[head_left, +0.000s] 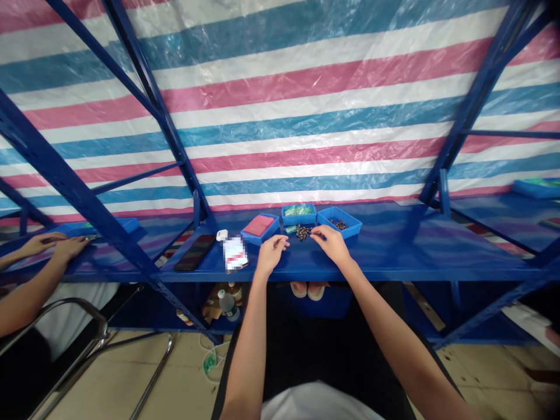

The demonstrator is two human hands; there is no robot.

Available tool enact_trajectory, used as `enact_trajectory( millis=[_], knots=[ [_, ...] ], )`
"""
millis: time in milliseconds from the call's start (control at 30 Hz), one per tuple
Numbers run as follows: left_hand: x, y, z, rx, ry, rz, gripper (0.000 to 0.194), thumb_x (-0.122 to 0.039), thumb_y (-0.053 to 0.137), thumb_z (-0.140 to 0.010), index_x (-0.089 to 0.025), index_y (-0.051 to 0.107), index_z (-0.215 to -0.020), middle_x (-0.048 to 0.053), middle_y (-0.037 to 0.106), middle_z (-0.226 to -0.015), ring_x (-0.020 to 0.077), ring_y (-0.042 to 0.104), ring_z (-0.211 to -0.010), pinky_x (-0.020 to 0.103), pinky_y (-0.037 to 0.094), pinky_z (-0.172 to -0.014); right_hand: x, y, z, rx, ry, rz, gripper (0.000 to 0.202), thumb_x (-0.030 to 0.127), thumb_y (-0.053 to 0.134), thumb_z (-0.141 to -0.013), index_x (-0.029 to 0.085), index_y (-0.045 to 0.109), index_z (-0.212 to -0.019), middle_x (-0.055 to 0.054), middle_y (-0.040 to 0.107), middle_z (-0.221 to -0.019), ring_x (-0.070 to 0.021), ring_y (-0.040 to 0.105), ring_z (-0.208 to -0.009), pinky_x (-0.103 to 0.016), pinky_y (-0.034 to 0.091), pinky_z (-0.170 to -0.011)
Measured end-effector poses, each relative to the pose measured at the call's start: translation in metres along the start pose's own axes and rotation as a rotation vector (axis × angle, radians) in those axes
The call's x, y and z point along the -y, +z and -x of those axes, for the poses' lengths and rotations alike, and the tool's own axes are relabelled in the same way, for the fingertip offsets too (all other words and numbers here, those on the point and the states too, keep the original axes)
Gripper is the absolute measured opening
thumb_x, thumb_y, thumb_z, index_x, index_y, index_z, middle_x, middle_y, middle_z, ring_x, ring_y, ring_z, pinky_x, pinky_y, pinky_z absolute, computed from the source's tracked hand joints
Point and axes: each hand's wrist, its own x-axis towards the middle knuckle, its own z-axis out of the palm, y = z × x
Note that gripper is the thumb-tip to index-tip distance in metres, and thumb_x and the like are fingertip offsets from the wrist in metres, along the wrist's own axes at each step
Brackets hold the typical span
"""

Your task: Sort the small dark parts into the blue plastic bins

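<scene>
My left hand (272,255) is just above the front of the blue shelf, its fingers curled toward the thumb. Whatever lies between those fingertips is too small to make out. Opposite it, my right hand (333,244) has its fingertips pinched together at the edge of a pile of small dark and brass-coloured parts (301,233). Any piece in that pinch cannot be told from the pile. Behind the hands stand three blue bins: one with pink sheets (259,224), one with small green-and-white packets (298,210), and one with more small dark parts (339,223).
Left of the bins lie a black phone (195,252), a white earbud case (221,235) and a blurred white packet (235,254). Blue steel posts (153,99) frame the shelf (402,251). A bottle (228,304) stands below. A co-worker's hands (65,245) are at far left.
</scene>
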Motion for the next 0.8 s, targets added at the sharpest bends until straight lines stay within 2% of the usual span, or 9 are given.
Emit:
enact_trajectory(
  millis=[67, 167, 233, 300, 400, 500, 600, 700, 800],
  knots=[
    [0.001, 0.000, -0.001, -0.003, -0.003, 0.001, 0.033, -0.043, 0.052, -0.093, -0.019, 0.070, -0.109, 0.007, 0.075, -0.094, 0.0161, 0.069, -0.078, 0.026, 0.052, -0.071, -0.004, -0.003, 0.000, -0.162, 0.026, 0.120, 0.020, 0.034, 0.053, -0.096, 0.021, 0.068, -0.098, -0.009, 0.071, -0.099, -0.0240, 0.062, -0.095, -0.039, 0.045, -0.091],
    [0.002, 0.001, -0.002, -0.008, -0.007, 0.008, 0.033, -0.042, 0.053, -0.093, -0.019, 0.070, -0.108, 0.008, 0.076, -0.093, 0.0162, 0.069, -0.078, 0.026, 0.052, -0.070, -0.011, -0.008, 0.001, -0.391, 0.209, 0.357, 0.023, 0.035, 0.052, -0.096, 0.020, 0.069, -0.098, -0.011, 0.071, -0.100, -0.0294, 0.054, -0.104, -0.051, 0.033, -0.098],
    [0.003, 0.001, -0.002, -0.008, -0.005, 0.008, 0.033, -0.042, 0.053, -0.093, -0.019, 0.070, -0.108, 0.008, 0.076, -0.093, 0.0162, 0.069, -0.077, 0.026, 0.052, -0.070, -0.012, -0.010, 0.002, -0.459, 0.318, 0.462, 0.024, 0.035, 0.052, -0.095, 0.020, 0.070, -0.102, -0.013, 0.069, -0.106, -0.0331, 0.048, -0.110, -0.056, 0.028, -0.097],
    [0.003, 0.001, -0.002, -0.005, -0.004, 0.006, 0.033, -0.043, 0.052, -0.093, -0.020, 0.070, -0.108, 0.007, 0.076, -0.093, 0.0161, 0.069, -0.077, 0.026, 0.052, -0.070, -0.010, -0.010, 0.002, -0.456, 0.319, 0.507, 0.025, 0.034, 0.052, -0.094, 0.021, 0.069, -0.108, -0.015, 0.065, -0.115, -0.0352, 0.044, -0.116, -0.057, 0.027, -0.097],
    [0.003, 0.001, -0.002, -0.004, -0.004, 0.003, 0.033, -0.043, 0.052, -0.093, -0.020, 0.070, -0.108, 0.007, 0.075, -0.093, 0.0161, 0.069, -0.077, 0.026, 0.052, -0.070, -0.005, -0.005, 0.001, -0.306, 0.154, 0.470, 0.027, 0.031, 0.049, -0.096, 0.022, 0.069, -0.112, -0.014, 0.062, -0.119, -0.0332, 0.044, -0.116, -0.053, 0.032, -0.098],
    [0.001, 0.001, -0.001, -0.006, 0.003, -0.001, 0.033, -0.043, 0.052, -0.093, -0.020, 0.070, -0.108, 0.007, 0.075, -0.093, 0.0160, 0.068, -0.077, 0.026, 0.052, -0.071, 0.000, 0.002, -0.001, 0.004, -0.047, 0.361, 0.031, 0.030, 0.046, -0.098, 0.023, 0.069, -0.117, -0.011, 0.063, -0.109, -0.0279, 0.050, -0.106, -0.044, 0.042, -0.096],
    [0.000, 0.001, -0.001, -0.003, 0.006, -0.002, 0.033, -0.042, 0.052, -0.093, -0.020, 0.070, -0.108, 0.007, 0.075, -0.093, 0.0160, 0.068, -0.077, 0.026, 0.052, -0.072, 0.000, 0.009, -0.003, 0.247, -0.144, 0.312, 0.034, 0.032, 0.047, -0.098, 0.027, 0.066, -0.126, -0.010, 0.060, -0.109, -0.0259, 0.052, -0.103, -0.039, 0.047, -0.094],
    [0.000, 0.001, -0.001, -0.005, 0.004, -0.003, 0.033, -0.043, 0.052, -0.093, -0.020, 0.070, -0.109, 0.007, 0.075, -0.093, 0.0163, 0.068, -0.078, 0.026, 0.052, -0.072, -0.003, 0.013, -0.005, 0.347, -0.157, 0.301, 0.036, 0.031, 0.046, -0.099, 0.027, 0.065, -0.129, -0.010, 0.059, -0.107, -0.0249, 0.053, -0.101, -0.041, 0.047, -0.096],
    [-0.001, 0.001, -0.001, -0.004, 0.004, -0.008, 0.033, -0.043, 0.051, -0.093, -0.021, 0.070, -0.109, 0.007, 0.075, -0.094, 0.0163, 0.068, -0.078, 0.026, 0.053, -0.072, -0.007, 0.014, -0.007, 0.368, -0.137, 0.256, 0.034, 0.029, 0.047, -0.099, 0.026, 0.067, -0.125, -0.010, 0.060, -0.104, -0.0243, 0.055, -0.101, -0.042, 0.046, -0.097]
  ],
)
